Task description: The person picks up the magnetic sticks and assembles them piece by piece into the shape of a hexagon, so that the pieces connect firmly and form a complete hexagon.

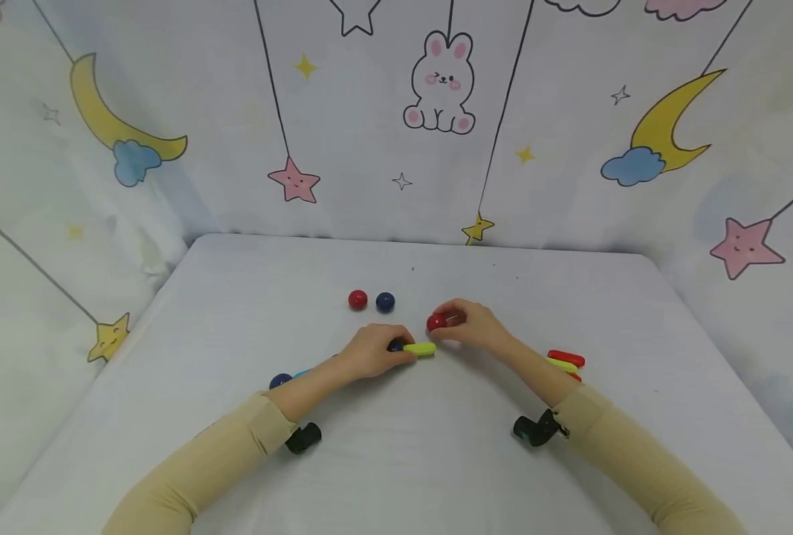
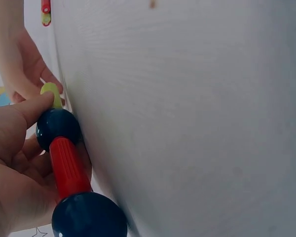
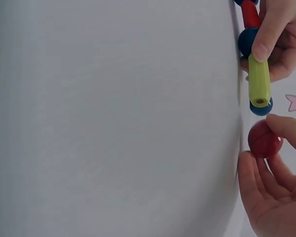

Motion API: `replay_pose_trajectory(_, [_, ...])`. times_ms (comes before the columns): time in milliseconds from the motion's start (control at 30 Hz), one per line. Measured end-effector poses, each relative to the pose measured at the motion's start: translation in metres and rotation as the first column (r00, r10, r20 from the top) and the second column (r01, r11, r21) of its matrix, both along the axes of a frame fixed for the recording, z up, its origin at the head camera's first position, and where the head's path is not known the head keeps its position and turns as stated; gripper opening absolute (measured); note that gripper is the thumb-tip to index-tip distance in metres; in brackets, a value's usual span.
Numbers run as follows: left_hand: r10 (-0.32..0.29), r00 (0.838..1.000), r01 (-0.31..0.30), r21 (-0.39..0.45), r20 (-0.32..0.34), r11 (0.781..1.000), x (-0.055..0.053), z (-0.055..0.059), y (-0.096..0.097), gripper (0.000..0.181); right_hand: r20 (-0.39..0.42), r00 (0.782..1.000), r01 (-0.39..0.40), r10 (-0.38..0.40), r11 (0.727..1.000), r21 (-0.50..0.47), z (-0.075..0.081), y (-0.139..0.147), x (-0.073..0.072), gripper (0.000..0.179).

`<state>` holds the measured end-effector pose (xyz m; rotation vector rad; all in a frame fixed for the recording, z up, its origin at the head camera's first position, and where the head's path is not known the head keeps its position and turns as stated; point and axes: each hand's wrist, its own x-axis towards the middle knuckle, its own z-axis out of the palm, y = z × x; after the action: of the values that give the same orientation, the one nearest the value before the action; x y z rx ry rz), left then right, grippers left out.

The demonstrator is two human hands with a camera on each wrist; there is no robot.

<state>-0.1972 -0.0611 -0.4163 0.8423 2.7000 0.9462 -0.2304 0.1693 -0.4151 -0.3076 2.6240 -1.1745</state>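
Note:
My left hand (image 1: 377,351) grips a yellow-green stick (image 1: 424,349), thumb on the end beside a dark blue ball (image 2: 58,129). Joined behind that ball, a red stick (image 2: 69,168) leads to another dark blue ball (image 2: 89,217) in the left wrist view. Just to the right, my right hand (image 1: 476,327) pinches a red ball (image 3: 265,139) between thumb and fingers. A short gap separates this ball from the stick's free end. In the head view, the left hand and forearm hide most of the joined piece.
Behind the hands lie a red ball (image 1: 358,299) and a dark blue ball (image 1: 386,302). Partly hidden by the right forearm are a red stick (image 1: 566,358) and a yellow stick (image 1: 562,365). A dark blue ball (image 1: 280,380) and light blue stick (image 1: 301,373) show by the left forearm.

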Motion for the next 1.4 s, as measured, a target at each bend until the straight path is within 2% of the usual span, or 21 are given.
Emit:
replay_pose_trajectory(267, [0.013, 1.000, -0.013, -0.007, 0.008, 1.000, -0.001, -0.001, 0.000, 0.020, 0.022, 1.000, -0.011, 0.011, 1.000, 0.008, 0.001, 0.019, 0.023, 0.042])
replay_pose_trajectory(500, [0.023, 1.000, -0.023, -0.009, 0.021, 1.000, 0.000, 0.000, 0.001, 0.020, 0.028, 1.000, -0.010, 0.010, 1.000, -0.007, 0.000, 0.022, 0.034, 0.039])
replay_pose_trajectory(1167, [0.018, 0.999, -0.018, 0.003, 0.045, 1.000, 0.001, 0.002, 0.001, 0.019, 0.036, 0.999, -0.031, 0.033, 0.998, -0.047, -0.001, 0.018, 0.039, 0.038])
replay_pose_trajectory(1400, [-0.038, 0.999, 0.038, -0.012, 0.013, 0.999, -0.002, 0.004, 0.013, 0.031, 0.047, 0.997, -0.051, 0.054, 0.996, -0.074, -0.003, 0.022, 0.038, 0.039])
